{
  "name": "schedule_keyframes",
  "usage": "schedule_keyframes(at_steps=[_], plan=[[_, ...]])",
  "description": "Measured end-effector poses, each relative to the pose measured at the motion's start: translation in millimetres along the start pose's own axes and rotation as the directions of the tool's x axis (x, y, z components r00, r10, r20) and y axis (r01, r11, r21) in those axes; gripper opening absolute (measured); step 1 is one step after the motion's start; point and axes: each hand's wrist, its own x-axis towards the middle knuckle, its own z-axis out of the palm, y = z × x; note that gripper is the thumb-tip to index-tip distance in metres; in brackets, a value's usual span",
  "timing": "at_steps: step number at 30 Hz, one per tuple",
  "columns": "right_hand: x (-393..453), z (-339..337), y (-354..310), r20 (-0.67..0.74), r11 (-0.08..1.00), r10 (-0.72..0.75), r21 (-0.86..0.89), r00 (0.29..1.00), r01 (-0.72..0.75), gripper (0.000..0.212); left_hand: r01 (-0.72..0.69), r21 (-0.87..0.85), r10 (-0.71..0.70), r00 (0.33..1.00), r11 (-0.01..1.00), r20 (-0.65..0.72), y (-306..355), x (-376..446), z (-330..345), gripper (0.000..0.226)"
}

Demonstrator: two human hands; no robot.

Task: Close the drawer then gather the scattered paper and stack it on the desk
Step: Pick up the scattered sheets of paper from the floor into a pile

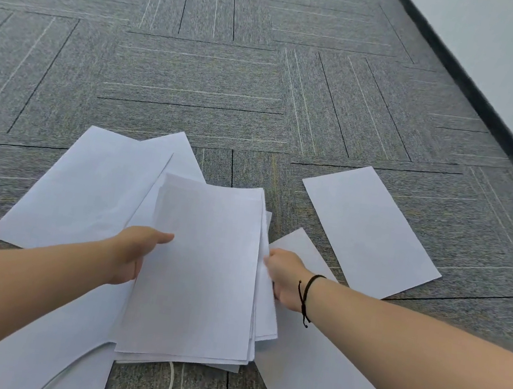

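Observation:
A stack of white paper sheets is held just above the grey carpet, gripped on both sides. My left hand clasps its left edge with the thumb on top. My right hand, with a black cord on the wrist, grips the right edge. Loose sheets lie flat on the carpet: one at the left, one to the right, one under my right forearm, and more at the lower left. The drawer and desk are out of view.
Grey patterned carpet tiles stretch ahead. A white wall with a dark baseboard runs along the right. A thin white cable lies on the carpet below the stack.

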Motion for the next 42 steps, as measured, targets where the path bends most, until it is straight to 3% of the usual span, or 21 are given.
schedule_keyframes(at_steps=[2,6,8,10,12,14,16,18,21,26,30,32,35,37,42], plan=[[-5.1,10.2,-0.9,0.138,0.988,0.021,0.151,0.990,-0.042,0.029,-0.015,0.012,0.015,0.999,1.000,0.042,-2.8,3.6,0.0,0.034],[-8.4,16.9,-1.0,0.313,0.988,0.066,0.112,0.948,-0.105,0.035,-0.047,0.051,0.045,0.998,0.998,0.040,-7.4,13.3,0.2,0.028],[-4.7,11.3,-2.3,0.243,0.999,0.048,-0.023,0.969,-0.044,0.028,-0.070,0.080,0.069,0.997,0.994,0.020,-7.7,17.5,0.0,0.029],[2.4,-1.4,-3.6,0.081,0.978,-0.070,-0.190,0.994,0.084,0.017,-0.082,0.111,0.083,0.997,0.990,-0.003,-5.2,17.9,0.8,0.029],[9.2,-24.3,-9.7,-0.112,0.873,-0.252,-0.456,0.961,0.175,0.018,-0.108,0.117,0.111,0.993,0.987,-0.026,-2.8,22.1,1.8,0.030],[5.4,-51.2,-16.9,-0.260,0.732,-0.352,-0.675,0.899,0.091,0.027,-0.131,0.125,0.140,0.988,0.983,-0.064,1.8,22.7,3.5,0.030],[0.6,-73.5,-20.1,-0.384,0.708,-0.308,-0.704,0.871,-0.060,0.056,-0.154,0.120,0.167,0.981,0.981,-0.099,6.0,23.0,4.7,0.030],[-4.2,-83.2,-16.8,-0.430,0.723,-0.169,-0.666,0.887,-0.185,0.089,-0.170,0.111,0.185,0.972,0.979,-0.143,9.4,22.8,4.9,0.032],[-6.7,-82.0,-1.1,-0.411,0.676,-0.070,-0.690,0.909,-0.260,0.106,-0.190,0.102,0.205,0.965,0.977,-0.162,11.4,21.5,5.0,0.031],[1.9,-84.1,4.0,-0.298,0.662,-0.028,-0.721,0.954,-0.206,0.079,-0.208,0.096,0.220,0.967,0.973,-0.132,15.7,15.5,8.0,0.022],[4.8,-102.0,-17.2,-0.130,0.865,-0.045,-0.501,0.991,-0.026,0.039,-0.200,0.108,0.213,0.968,0.974,-0.129,24.2,21.0,8.8,0.041],[10.2,-124.7,-35.5,-0.181,0.864,-0.136,-0.502,0.974,0.027,0.029,-0.207,0.121,0.224,0.964,0.971,-0.146,29.8,22.5,12.8,0.043],[27.9,-165.3,-55.2,-0.318,0.825,-0.248,-0.565,0.915,0.027,0.037,-0.205,0.117,0.222,0.962,0.972,-0.158,35.5,27.4,25.9,0.040],[40.1,-188.6,-60.3,-0.394,0.809,-0.304,-0.587,0.867,0.017,0.032,-0.203,0.124,0.220,0.964,0.971,-0.149,38.2,32.2,37.8,0.040],[65.4,-224.4,-68.6,-0.488,0.836,-0.324,-0.548,0.810,0.005,0.032,-0.240,0.132,0.249,0.967,0.962,-0.053,45.5,40.3,69.2,0.037]])
